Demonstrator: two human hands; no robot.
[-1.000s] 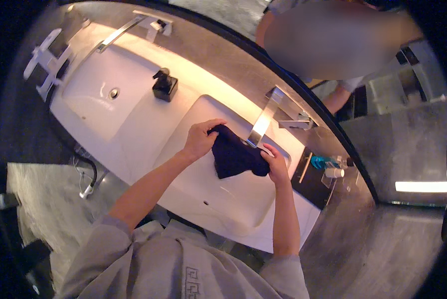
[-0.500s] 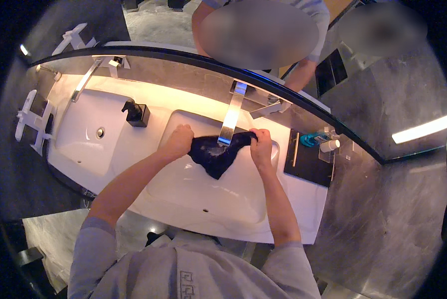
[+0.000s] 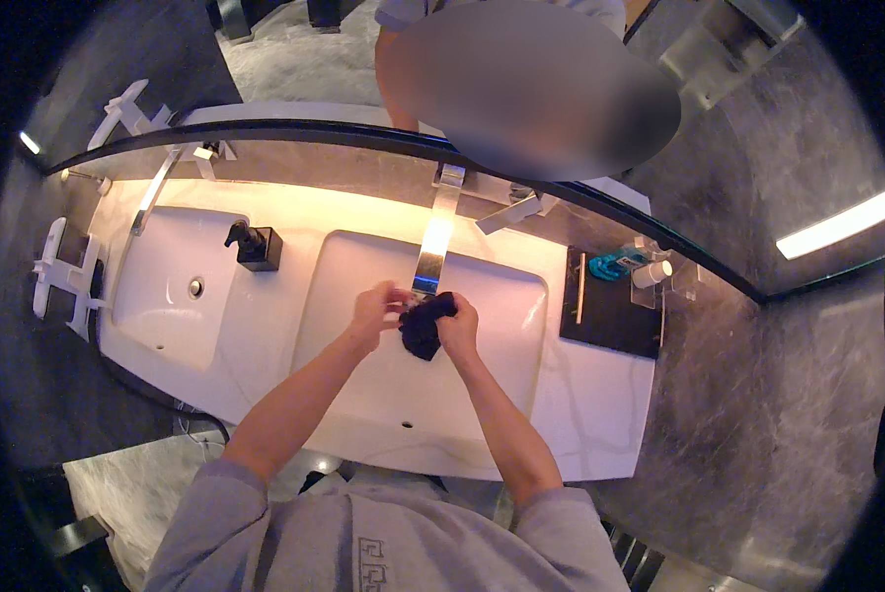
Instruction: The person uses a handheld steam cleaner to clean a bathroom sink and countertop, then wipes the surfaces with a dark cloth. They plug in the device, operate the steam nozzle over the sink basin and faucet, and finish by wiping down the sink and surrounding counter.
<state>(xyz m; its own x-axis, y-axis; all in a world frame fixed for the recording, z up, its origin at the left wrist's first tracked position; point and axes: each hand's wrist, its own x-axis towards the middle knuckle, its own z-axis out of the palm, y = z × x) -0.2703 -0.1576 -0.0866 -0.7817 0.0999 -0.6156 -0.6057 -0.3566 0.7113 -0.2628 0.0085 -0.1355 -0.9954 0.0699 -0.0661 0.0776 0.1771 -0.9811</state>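
A dark cloth (image 3: 422, 332) is bunched up just below the end of the long flat chrome tap (image 3: 435, 237), over the larger white basin (image 3: 363, 395). My right hand (image 3: 459, 329) is closed around the cloth's right side. On its other side, my left hand (image 3: 374, 312) has its fingers apart beside the tap's end, close to the cloth; whether a fingertip touches it I cannot tell. Some water shows at the spout, between the hands.
A black soap dispenser (image 3: 258, 248) stands between this basin and a smaller one (image 3: 171, 326) at left. On the right, a black tray (image 3: 610, 321) bears a teal bottle (image 3: 615, 264) and a white cup (image 3: 653, 274). Behind runs a mirror with a dark frame (image 3: 314, 135).
The cloth, stretched wide between both hands before, is now bunched small. My hands have come together below the tap, and my left fingers have come off their grip.
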